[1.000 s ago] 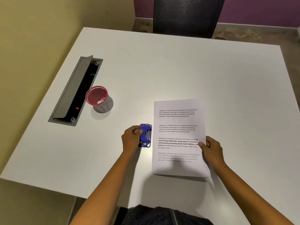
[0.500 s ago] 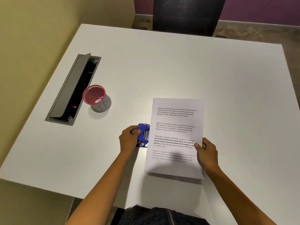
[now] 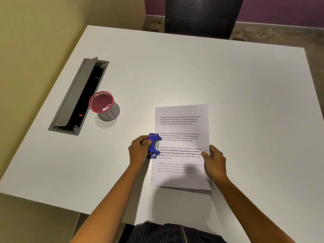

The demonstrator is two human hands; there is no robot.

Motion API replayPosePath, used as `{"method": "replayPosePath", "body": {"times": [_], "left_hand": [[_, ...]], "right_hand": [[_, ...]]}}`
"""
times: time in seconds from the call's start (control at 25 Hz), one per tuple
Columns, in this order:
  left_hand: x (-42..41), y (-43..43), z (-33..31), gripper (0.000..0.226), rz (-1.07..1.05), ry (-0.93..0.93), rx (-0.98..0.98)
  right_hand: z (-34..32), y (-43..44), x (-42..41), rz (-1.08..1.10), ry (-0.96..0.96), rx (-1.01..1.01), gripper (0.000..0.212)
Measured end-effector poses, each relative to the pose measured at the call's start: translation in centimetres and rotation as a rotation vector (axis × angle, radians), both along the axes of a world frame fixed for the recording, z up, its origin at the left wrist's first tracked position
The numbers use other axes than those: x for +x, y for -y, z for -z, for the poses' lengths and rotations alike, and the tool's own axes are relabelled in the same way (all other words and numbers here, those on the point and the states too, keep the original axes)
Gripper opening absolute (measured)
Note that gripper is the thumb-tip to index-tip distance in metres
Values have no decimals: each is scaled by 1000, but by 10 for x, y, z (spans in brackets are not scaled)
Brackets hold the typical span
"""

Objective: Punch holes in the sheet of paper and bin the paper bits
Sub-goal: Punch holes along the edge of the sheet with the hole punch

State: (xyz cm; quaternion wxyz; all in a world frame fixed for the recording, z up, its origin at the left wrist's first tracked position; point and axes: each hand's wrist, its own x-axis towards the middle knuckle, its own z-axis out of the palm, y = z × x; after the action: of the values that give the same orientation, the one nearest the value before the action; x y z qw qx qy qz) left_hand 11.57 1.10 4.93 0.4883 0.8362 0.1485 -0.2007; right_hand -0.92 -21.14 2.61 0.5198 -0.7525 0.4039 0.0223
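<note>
Seen from above at a white desk, we slide a printed sheet of paper leftward until its left edge enters the mouth of a blue hole punch; a second ago the two sat apart with bare desk between them. Our left hand is closed around the punch, thumb on its back, steadying it on the desk. Our right hand pinches the sheet's right edge, thumb on top, with the near part of the page lifted slightly off the surface. By our reading, the page is now seated and the press comes next, though we cannot tell how deep the edge sits. A red mesh bin on a grey base stands well apart to the left, white bits already inside, just beside an open cable hatch. Desk is bare ahead and to the right; the near edge is close below the sheet.
</note>
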Motion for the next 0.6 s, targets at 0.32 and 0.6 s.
{"method": "replayPosePath", "body": {"times": [0.32, 0.6], "left_hand": [[0, 0, -1, 20, 51, 22, 10], [2, -6, 0, 23, 160, 35, 63]], "right_hand": [[1, -2, -10, -1, -33, 32, 14], [-4, -3, -9, -8, -51, 87, 23]]}}
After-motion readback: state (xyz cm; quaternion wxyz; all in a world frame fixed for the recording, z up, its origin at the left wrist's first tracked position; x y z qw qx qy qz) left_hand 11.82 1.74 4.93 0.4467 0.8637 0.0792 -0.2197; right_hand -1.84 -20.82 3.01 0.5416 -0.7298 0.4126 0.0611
